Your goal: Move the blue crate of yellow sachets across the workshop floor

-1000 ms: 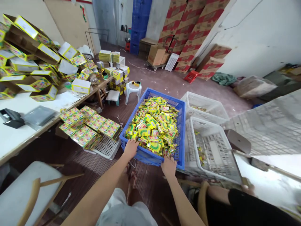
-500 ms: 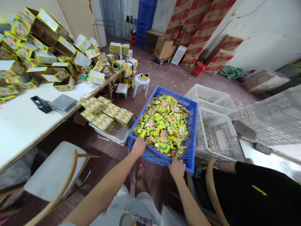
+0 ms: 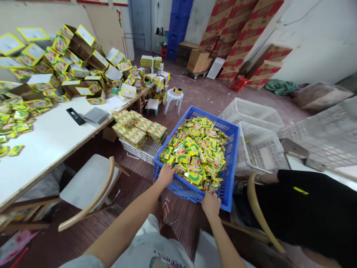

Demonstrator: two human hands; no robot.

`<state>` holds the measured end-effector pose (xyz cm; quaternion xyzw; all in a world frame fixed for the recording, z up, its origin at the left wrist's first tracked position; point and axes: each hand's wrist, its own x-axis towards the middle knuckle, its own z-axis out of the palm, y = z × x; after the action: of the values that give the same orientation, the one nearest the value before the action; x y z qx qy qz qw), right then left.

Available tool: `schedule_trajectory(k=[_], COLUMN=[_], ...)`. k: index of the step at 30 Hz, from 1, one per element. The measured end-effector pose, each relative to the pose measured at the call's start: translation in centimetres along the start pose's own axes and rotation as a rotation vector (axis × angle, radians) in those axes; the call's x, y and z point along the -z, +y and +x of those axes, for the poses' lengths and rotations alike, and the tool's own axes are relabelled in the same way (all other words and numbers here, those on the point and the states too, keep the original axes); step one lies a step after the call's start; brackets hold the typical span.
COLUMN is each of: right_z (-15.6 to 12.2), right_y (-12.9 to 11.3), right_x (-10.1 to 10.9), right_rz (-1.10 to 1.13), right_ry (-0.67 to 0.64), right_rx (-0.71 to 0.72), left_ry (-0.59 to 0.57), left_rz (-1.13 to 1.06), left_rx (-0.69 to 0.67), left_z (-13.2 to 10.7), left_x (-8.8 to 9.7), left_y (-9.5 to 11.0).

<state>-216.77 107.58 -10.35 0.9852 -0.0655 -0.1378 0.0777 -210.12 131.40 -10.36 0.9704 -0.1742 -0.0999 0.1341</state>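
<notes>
Closest to me, my two forearms run up from the bottom edge, and my lap is partly cut off there. My left hand [image 3: 166, 174] is clamped on the near rim of the blue crate [image 3: 232, 149] at its left corner; the fingers curl over the edge into the crate, so their tips are hidden from me. My right hand [image 3: 211, 204] grips the same near rim further right, fingers wrapped over the edge and out of sight too. The crate sits straight ahead of me above the dark floor, between a wooden chair [image 3: 86, 186] on my left and another person in a black top [image 3: 312, 208] on my right; I can't tell whether its underside rests on anything. It is heaped with small yellow and green packets [image 3: 196, 149], the print too small for me to read.

Just right of the crate stand white baskets [image 3: 256, 149], mostly bare mesh inside. Left of it, flat colourful boxes [image 3: 139, 128] lie on a white grid tray. The long white table [image 3: 47, 137] on the left carries loose packets cut off at the frame edge, a black device and a tumbled pile of open cartons [image 3: 69, 59]. Further off a white stool [image 3: 174, 98] stands on the floor, and red-printed cardboard boxes [image 3: 237, 33] lean at the far wall
</notes>
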Motion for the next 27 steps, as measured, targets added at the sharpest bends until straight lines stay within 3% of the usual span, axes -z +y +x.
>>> schedule_trajectory(k=[5,16,27], right_z=[-5.6,-18.4,-30.9], right_y=[-1.9,-8.4,-9.0], right_x=[-1.0,-4.2,-8.5], right_rz=[0.036,0.059,0.123], right_ry=[0.016,-0.034,0.003], right_rx=[-0.063,-0.105,-0.06], left_ry=[0.008,0.01,0.051], left_rz=[0.031,0.035,0.075], left_rx=[-0.036,-0.037,0.037], left_z=[-5.8,-16.9,-29.6], left_x=[-0.7,-2.9,-5.9], left_y=[-0.2,-3.6,-1.4])
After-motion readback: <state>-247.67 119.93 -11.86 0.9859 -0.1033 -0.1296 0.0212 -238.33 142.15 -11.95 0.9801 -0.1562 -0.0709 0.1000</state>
